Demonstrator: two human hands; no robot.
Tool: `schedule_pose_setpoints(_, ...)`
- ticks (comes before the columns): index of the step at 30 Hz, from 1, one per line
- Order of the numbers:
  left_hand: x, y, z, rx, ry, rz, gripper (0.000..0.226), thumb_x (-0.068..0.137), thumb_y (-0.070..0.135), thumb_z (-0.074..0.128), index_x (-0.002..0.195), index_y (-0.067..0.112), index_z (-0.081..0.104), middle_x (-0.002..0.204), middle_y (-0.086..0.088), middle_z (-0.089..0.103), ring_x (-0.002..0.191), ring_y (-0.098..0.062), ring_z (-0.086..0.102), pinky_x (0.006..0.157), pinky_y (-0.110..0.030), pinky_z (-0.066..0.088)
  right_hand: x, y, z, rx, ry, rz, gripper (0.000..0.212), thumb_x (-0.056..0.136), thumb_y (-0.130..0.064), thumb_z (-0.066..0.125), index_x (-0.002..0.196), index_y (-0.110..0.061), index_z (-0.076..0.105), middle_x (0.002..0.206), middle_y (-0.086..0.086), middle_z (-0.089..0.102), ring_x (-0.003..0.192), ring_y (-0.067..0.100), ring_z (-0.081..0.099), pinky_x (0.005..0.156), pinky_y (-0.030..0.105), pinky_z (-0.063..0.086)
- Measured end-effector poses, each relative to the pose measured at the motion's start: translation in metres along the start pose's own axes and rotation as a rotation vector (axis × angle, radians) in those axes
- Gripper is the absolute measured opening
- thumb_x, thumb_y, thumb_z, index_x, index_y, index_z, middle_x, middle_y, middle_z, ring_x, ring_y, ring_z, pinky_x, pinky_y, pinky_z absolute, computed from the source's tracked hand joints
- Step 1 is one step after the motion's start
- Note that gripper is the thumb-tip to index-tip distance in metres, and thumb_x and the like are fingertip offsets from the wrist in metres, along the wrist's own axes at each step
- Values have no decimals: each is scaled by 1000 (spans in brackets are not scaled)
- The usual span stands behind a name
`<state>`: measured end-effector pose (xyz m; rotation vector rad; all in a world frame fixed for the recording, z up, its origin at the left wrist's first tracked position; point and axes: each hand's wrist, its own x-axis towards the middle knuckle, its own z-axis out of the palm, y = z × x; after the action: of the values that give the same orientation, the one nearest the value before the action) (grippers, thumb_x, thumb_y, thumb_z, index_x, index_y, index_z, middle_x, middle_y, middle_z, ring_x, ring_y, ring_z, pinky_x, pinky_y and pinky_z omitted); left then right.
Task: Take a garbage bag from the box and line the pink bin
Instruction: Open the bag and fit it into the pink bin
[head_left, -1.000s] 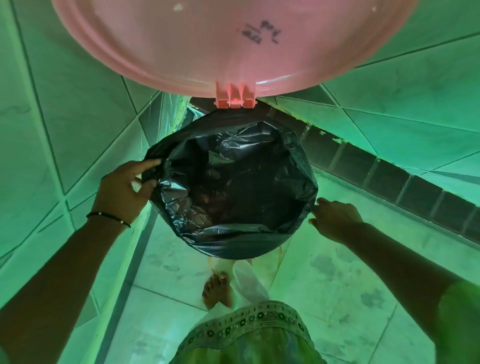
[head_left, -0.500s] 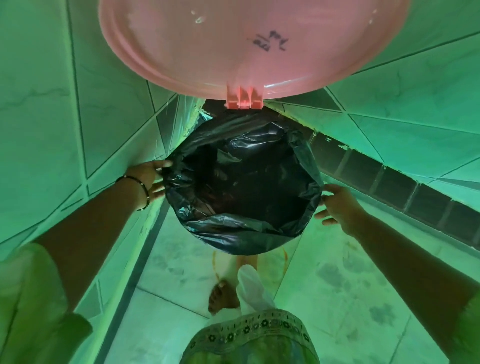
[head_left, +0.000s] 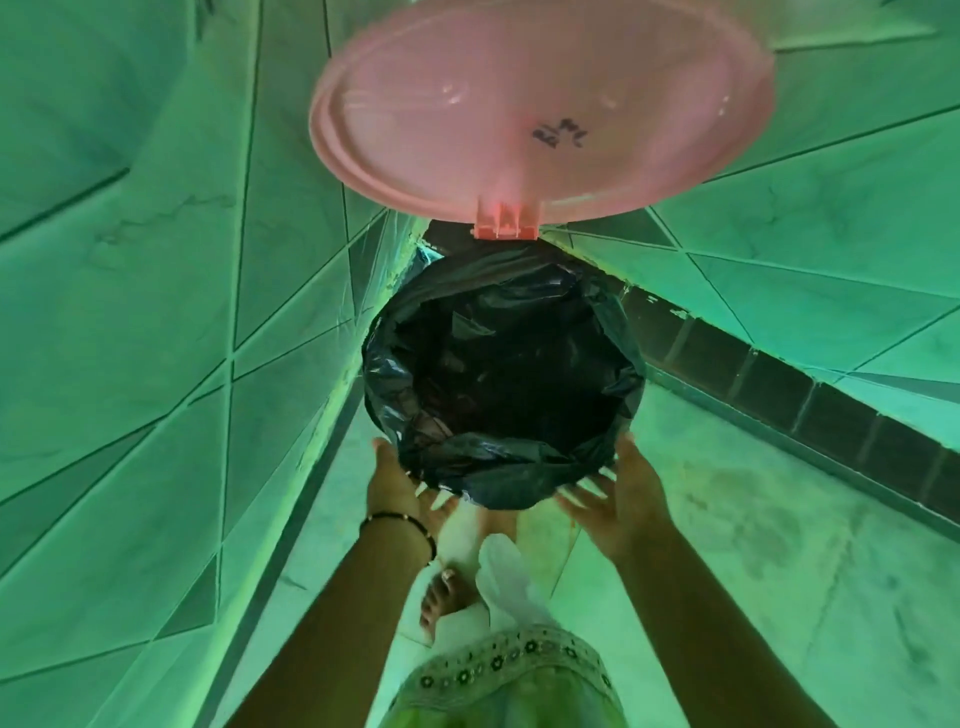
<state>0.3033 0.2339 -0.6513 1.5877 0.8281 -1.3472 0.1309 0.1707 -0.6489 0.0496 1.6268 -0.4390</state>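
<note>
The pink bin's round lid stands open above its hinge, with dark writing on its inner face. A black garbage bag lines the bin, and its mouth is spread wide and folded over the rim, hiding the bin's body. My left hand touches the bag's overhang at the near left of the rim with fingers extended. At the near right, my right hand does the same, its fingers spread against the folded plastic. The garbage bag box is not in view.
The bin sits in a corner between a tiled wall on the left and another behind, which has a dark skirting strip. My bare foot and white cloth are on the floor below the bin.
Both hands have left the bin's left and right sides and come together at the near edge of the rim, against the bag's folded overhang.
</note>
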Motion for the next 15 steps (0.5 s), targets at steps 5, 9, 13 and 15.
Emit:
schedule_pose_setpoints(5,7,-15,-3,-145,-132,-123,78,88,69,18,146,18,29,152,-9,33,139,-34,31,111,-56,22,21,28,-19,395,-186,136,81,88,-69,16,124,-7,54,126,15,58,127,32,47,107,51,30)
schedule_pose_setpoints(9,32,-4,-8,-121,-147,-150,87,82,76,15,146,18,30,151,-11,36,137,-36,34,112,-57,25,41,12,-17,413,-145,98,83,86,-72,17,122,-7,54,139,16,50,126,36,47,105,51,36)
schedule_pose_setpoints(13,39,8,-4,-129,-196,-142,88,82,76,15,146,18,30,151,-13,35,136,-38,34,112,-56,26,53,-13,-10,380,-155,81,84,85,-73,17,125,-8,53,141,15,47,130,37,43,110,52,31)
schedule_pose_setpoints(15,36,13,-2,-37,-133,-134,86,84,74,14,145,16,31,150,-11,37,136,-35,36,112,-54,26,53,-22,-13,266,-131,53,82,88,-69,16,120,-4,55,128,15,57,124,34,49,106,49,38)
